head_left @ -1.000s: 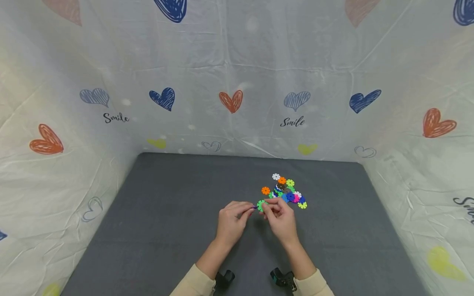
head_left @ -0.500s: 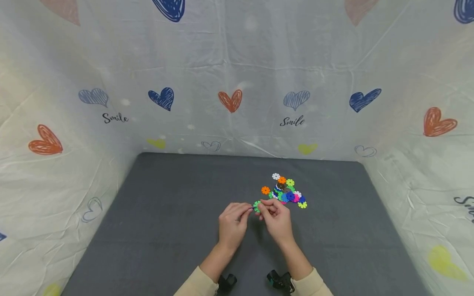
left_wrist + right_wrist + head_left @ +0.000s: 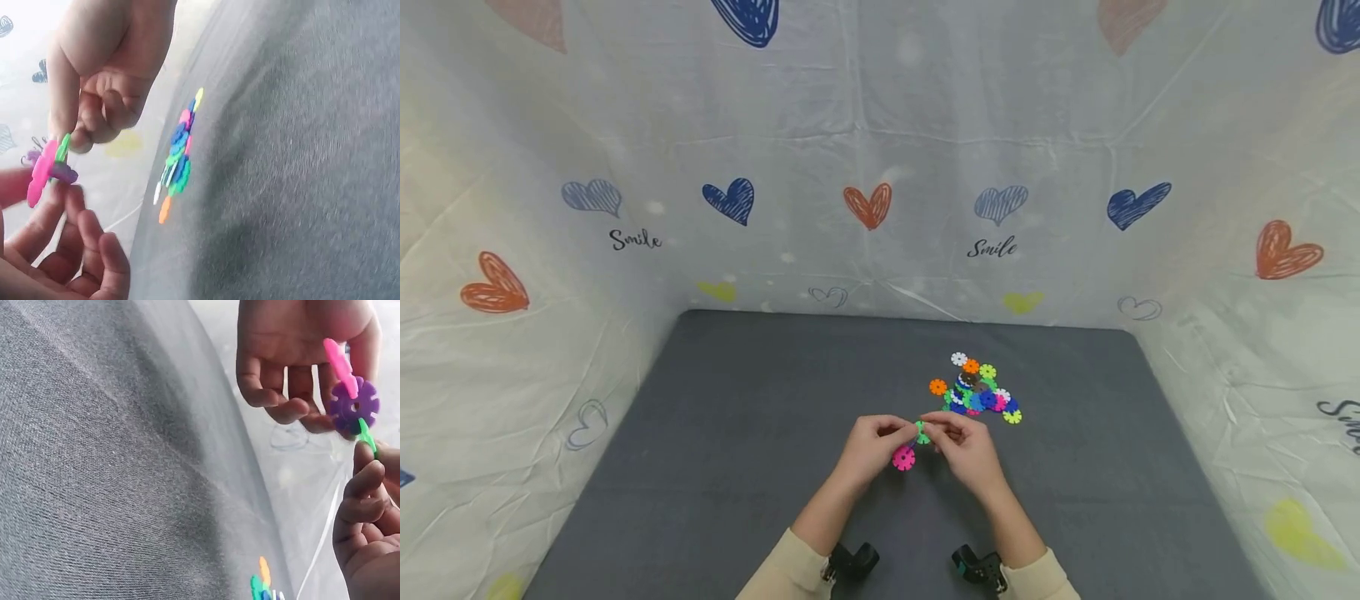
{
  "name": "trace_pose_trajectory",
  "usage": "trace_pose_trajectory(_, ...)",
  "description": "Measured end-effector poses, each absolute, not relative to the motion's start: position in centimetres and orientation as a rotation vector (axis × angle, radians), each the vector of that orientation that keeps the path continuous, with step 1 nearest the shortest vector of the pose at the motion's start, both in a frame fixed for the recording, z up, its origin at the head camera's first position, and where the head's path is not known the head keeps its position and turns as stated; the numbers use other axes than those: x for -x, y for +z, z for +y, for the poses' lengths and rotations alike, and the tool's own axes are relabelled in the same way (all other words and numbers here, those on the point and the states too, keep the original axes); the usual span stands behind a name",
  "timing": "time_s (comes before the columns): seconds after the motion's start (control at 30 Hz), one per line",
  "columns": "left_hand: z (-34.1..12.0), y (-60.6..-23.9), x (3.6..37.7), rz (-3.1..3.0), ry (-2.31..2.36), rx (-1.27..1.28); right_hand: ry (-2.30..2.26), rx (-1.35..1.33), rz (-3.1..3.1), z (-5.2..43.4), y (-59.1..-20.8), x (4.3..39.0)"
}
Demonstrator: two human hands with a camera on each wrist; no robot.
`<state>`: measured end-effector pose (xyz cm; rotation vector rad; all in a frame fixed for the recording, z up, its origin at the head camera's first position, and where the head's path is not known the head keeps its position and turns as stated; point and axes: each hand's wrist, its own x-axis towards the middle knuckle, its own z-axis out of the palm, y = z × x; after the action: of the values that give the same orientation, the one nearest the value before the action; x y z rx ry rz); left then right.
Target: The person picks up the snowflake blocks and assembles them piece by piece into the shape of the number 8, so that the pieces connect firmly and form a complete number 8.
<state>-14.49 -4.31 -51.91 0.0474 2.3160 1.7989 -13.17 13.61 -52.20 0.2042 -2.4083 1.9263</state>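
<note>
Between both hands: left hand pinches pink-purple discs; right hand pinches green disc, touching.

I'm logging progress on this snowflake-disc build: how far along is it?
Early. Done: a pink disc and a purple disc are slotted together. In hand: the left hand holds that pair while the right hand pinches a green disc against it. Left: the pile on the grey mat.

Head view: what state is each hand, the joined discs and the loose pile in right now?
Left hand: pinches the joined discs.
Right hand: pinches the green disc.
Joined discs: pink, purple, green slotted together, held off the mat.
Loose pile: lying on the grey mat, untouched.
</note>
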Motion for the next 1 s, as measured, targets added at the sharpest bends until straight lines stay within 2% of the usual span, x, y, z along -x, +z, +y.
trace_pose_trajectory(0.17, -4.2, -52.0, 14.5, 2.261, 1.858, 0.031, 1.874, -0.140, -2.428, 14.8, -53.6, 14.0)
trace_pose_trajectory(0.37, -4.7, -52.2, 14.4, 2.267, 1.889, 0.169, 1.612, 0.154, -2.491, 18.4, -54.2, 15.3)
trace_pose_trajectory(0.5, -5.0, -52.3, 14.3, 2.279, 1.899, 0.204, 1.352, 0.382, -2.592, 21.3, -55.1, 16.2)
trace_pose_trajectory(0.67, -5.0, -52.4, 14.4, 2.276, 1.906, 0.215, 1.218, 0.542, -2.674, 24.5, -56.2, 16.6)
trace_pose_trajectory(1.0, -5.0, -52.3, 14.3, 2.128, 2.008, 0.221, 1.088, 0.688, -2.869, 25.3, -56.7, 17.1)
